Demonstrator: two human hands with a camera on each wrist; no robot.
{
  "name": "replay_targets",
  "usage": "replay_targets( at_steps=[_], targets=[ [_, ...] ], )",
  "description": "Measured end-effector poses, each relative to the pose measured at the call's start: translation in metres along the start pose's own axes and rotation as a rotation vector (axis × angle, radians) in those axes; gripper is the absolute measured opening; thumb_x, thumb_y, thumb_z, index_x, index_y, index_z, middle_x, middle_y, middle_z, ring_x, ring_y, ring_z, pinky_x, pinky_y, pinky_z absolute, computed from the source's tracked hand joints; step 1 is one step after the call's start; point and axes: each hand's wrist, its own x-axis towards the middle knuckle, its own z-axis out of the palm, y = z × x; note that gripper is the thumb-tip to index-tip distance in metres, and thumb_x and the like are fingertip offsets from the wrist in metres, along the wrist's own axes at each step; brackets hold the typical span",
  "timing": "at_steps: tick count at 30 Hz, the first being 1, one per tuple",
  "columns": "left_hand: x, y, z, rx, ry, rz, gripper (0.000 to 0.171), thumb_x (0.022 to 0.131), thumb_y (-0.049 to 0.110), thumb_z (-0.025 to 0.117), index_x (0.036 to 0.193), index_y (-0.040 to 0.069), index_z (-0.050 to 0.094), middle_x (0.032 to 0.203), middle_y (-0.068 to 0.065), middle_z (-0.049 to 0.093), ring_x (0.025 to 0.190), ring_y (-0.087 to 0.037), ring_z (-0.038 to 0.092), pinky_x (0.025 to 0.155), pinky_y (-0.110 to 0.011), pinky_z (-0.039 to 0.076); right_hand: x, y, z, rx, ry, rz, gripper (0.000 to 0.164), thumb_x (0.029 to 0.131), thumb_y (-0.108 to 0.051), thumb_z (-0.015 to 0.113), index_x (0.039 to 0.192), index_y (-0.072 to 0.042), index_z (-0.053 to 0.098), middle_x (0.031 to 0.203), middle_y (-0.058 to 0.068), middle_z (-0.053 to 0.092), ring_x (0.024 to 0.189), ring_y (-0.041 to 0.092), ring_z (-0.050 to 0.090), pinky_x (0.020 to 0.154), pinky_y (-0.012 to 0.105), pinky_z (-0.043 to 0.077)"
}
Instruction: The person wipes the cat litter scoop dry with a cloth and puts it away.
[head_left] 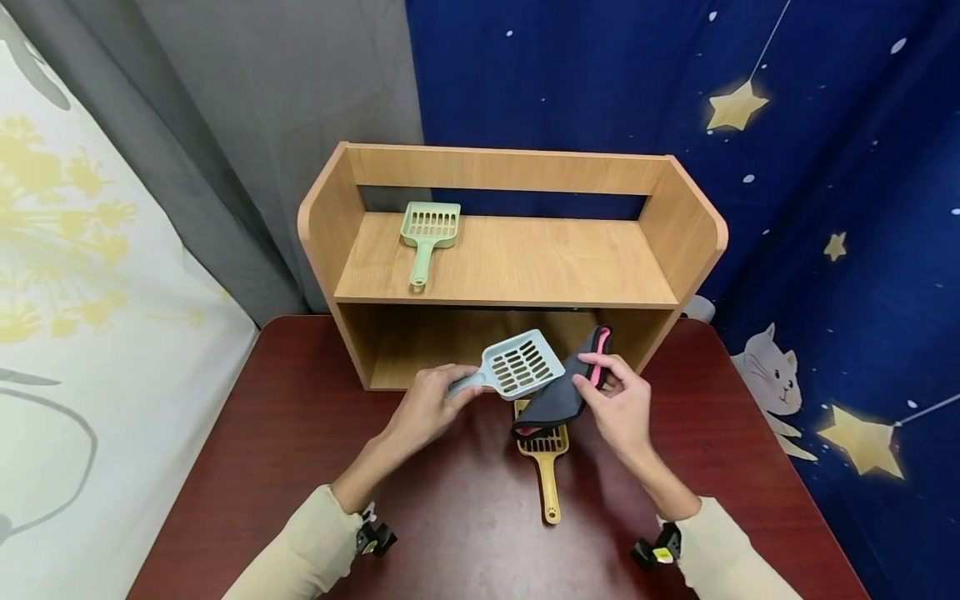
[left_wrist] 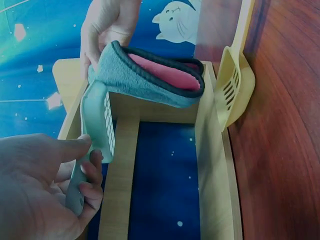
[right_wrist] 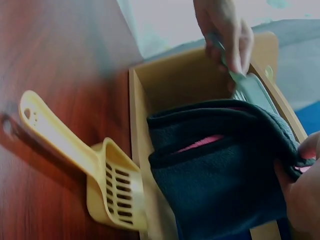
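My left hand (head_left: pixel 429 407) grips the handle of a light blue litter scoop (head_left: pixel 491 360), its slotted head tilted to the right in front of the shelf. Opposite it, my right hand (head_left: pixel 621 407) pinches a folded cloth (head_left: pixel 557 400), dark grey outside, pink inside, with black edging. The cloth hangs beside the scoop's far end; in the left wrist view the cloth (left_wrist: pixel 150 80) meets or overlaps the scoop (left_wrist: pixel 95 122). Below the cloth lies a yellow litter scoop (head_left: pixel 550 487) on the table, its head partly hidden by the cloth in the head view.
A two-tier wooden shelf (head_left: pixel 510 260) stands at the back of the dark red table (head_left: pixel 300 467). On its upper board, towards the left, lies a green litter scoop (head_left: pixel 423 260). Curtains (head_left: pixel 540 75) hang behind, grey on the left and blue with stars on the right.
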Motion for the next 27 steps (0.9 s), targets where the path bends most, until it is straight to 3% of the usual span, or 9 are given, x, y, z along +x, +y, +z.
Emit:
replay_targets(
  at_steps=[3,8,17,27],
  targets=[
    [-0.002,-0.003,0.001,-0.007,-0.008,0.011,0.030,0.095,0.009,0.080,0.120,-0.005,0.076,0.112,-0.016,0.077,0.098,-0.026,0.074,0.085,-0.045,0.059,0.006,-0.001,-0.011,-0.016,-0.025,-0.005,0.030,0.084,0.022,0.075,0.111,0.010,0.076,0.097,0.020,0.066,0.075,0.003,0.067,0.063,0.014,0.055],
    [-0.003,-0.010,0.002,-0.012,0.003,0.005,0.030,0.094,0.009,0.081,0.119,-0.005,0.076,0.112,-0.017,0.078,0.098,-0.026,0.074,0.085,-0.045,0.059,0.014,-0.004,-0.026,-0.083,-0.085,-0.061,0.030,0.085,0.018,0.077,0.112,0.008,0.077,0.092,0.018,0.060,0.059,0.003,0.046,0.051,0.014,0.038],
    [-0.003,-0.029,0.010,-0.002,0.009,-0.109,0.030,0.094,0.012,0.080,0.119,-0.004,0.076,0.112,-0.018,0.077,0.095,-0.027,0.072,0.084,-0.045,0.058,0.020,-0.006,-0.050,-0.166,-0.180,-0.064,0.032,0.085,0.018,0.077,0.116,0.010,0.075,0.090,0.017,0.056,0.057,0.006,0.035,0.049,0.020,0.032],
    [0.003,-0.067,0.035,0.028,0.052,-0.213,0.033,0.095,0.005,0.077,0.124,-0.009,0.072,0.118,-0.025,0.075,0.104,-0.037,0.073,0.088,-0.051,0.057,0.023,-0.009,-0.066,-0.164,-0.135,0.101,0.028,0.087,0.006,0.083,0.114,0.005,0.078,0.103,0.006,0.068,0.069,0.006,0.063,0.067,0.016,0.056]
  ],
)
